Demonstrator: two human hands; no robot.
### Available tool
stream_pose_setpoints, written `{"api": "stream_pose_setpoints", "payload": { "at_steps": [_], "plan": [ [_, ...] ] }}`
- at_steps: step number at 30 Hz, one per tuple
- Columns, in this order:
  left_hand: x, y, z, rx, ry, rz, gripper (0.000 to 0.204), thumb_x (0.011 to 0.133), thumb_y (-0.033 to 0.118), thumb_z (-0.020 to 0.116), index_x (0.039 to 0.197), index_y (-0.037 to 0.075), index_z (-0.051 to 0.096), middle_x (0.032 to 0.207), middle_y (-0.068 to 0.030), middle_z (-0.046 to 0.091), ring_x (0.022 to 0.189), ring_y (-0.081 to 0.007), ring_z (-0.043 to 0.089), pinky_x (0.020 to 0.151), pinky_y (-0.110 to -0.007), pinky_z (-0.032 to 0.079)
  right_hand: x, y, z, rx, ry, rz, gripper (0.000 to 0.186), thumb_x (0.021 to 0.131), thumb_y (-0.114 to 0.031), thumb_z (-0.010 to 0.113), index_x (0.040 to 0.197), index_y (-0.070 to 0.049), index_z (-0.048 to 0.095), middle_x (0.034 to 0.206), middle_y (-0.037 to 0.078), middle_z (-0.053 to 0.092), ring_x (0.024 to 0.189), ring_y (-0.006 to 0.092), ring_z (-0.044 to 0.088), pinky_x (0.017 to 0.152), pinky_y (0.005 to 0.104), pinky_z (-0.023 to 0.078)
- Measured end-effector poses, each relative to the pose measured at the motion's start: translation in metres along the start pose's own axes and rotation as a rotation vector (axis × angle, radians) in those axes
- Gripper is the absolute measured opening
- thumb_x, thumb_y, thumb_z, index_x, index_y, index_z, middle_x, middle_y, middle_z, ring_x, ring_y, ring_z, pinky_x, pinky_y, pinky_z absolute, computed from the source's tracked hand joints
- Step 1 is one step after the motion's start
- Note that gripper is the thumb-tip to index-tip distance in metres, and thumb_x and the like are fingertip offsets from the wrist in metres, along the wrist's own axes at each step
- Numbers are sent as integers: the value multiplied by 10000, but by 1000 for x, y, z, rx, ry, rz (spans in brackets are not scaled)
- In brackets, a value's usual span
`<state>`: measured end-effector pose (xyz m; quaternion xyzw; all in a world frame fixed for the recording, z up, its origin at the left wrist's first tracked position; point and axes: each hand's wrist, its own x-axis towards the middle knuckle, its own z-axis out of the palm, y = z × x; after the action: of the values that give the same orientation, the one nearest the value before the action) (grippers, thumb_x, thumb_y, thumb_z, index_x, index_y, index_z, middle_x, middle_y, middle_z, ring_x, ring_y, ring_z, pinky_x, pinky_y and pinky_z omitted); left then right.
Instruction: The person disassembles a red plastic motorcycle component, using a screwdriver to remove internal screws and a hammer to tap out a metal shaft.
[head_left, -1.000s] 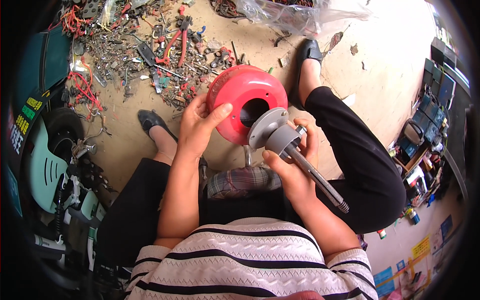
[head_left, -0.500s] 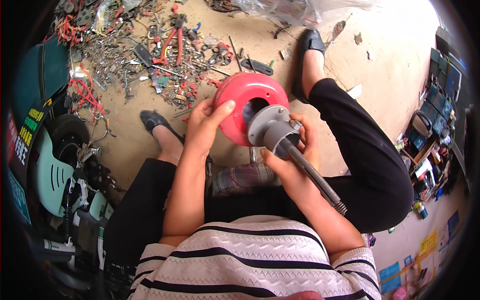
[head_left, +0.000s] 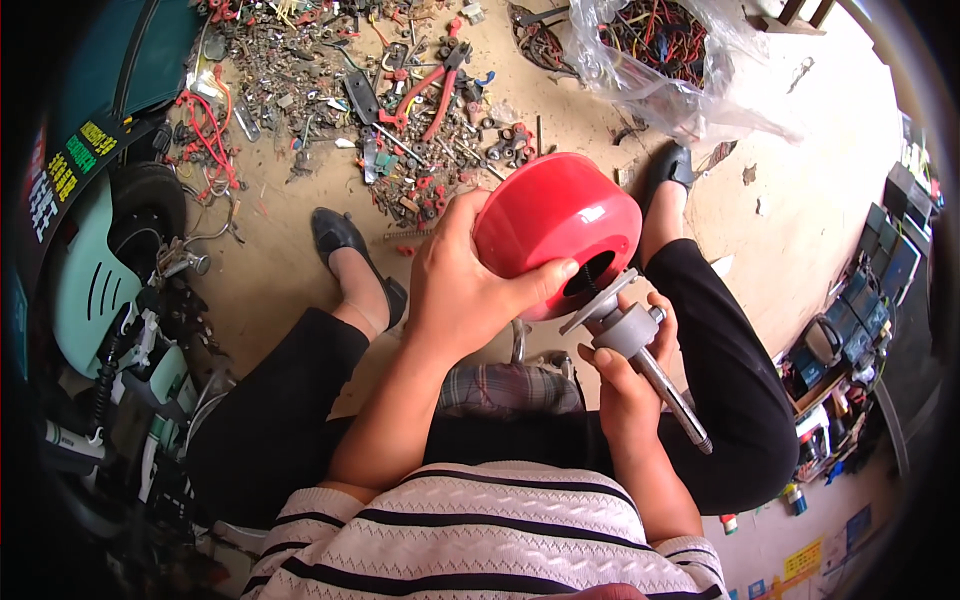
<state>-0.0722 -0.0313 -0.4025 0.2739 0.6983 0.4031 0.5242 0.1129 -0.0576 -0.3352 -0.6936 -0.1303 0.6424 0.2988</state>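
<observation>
My left hand [head_left: 460, 280] grips a glossy red, rounded hollow metal piece [head_left: 548, 215] by its left side, thumb across its face near the dark centre opening. My right hand [head_left: 625, 380] is closed around a grey steel hub [head_left: 624, 328] that has a flange plate [head_left: 600, 300] at one end and a long shaft [head_left: 678, 405] with a threaded tip pointing down to the right. The flange is just below and right of the red piece's opening, partly overlapping it from this angle; whether they touch I cannot tell.
Loose hardware, wires and red-handled pliers [head_left: 433, 90] lie scattered on the floor [head_left: 285, 250] ahead. A plastic bag of wires [head_left: 660, 50] sits beyond. A mint-green scooter [head_left: 100, 290] stands at left, piled boxes and tools [head_left: 840, 350] at right. My legs frame the work.
My left hand has turned the red piece, showing more of its side, and shifted it rightward in the view with the hub. The background has shifted down as the head view moved.
</observation>
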Motion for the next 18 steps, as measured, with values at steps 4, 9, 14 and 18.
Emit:
{"api": "stream_pose_setpoints", "payload": {
  "at_steps": [4, 9, 14, 18],
  "plan": [
    [3, 4, -3, -36, -38, 8, 637, 618, 285, 883, 1098, -5, 581, 998, -139, 671, 874, -218, 670, 776, -344, 532, -1, -3, 1, 119, -41, 38, 872, 691, -66, 715, 1423, -196, 260, 1277, 116, 475, 1155, 330, 566, 839, 373, 554],
    [2, 12, -4, -138, -96, 16, 613, 638, 178, 877, 1113, -29, 549, 1009, -129, 657, 899, -177, 657, 779, -319, 535, -2, -7, 2, 168, -54, 57, 875, 692, -71, 710, 1426, -178, 247, 1242, 119, 482, 1132, 315, 575, 841, 374, 553],
    [3, 17, -4, -209, -146, 6, 641, 669, 124, 862, 1173, -29, 495, 1059, -120, 632, 945, -173, 638, 816, -311, 528, -3, -9, 3, 191, -58, 26, 890, 691, -68, 722, 1431, -169, 239, 1228, 117, 475, 1117, 293, 570, 849, 376, 553],
    [6, 16, -2, -254, -172, 19, 644, 674, 131, 864, 1177, -24, 492, 1061, -112, 626, 969, -168, 627, 841, -305, 515, -2, -9, 0, 177, -46, 8, 895, 688, -51, 724, 1430, -170, 239, 1226, 116, 471, 1113, 288, 568, 852, 377, 555]
  ]
}}
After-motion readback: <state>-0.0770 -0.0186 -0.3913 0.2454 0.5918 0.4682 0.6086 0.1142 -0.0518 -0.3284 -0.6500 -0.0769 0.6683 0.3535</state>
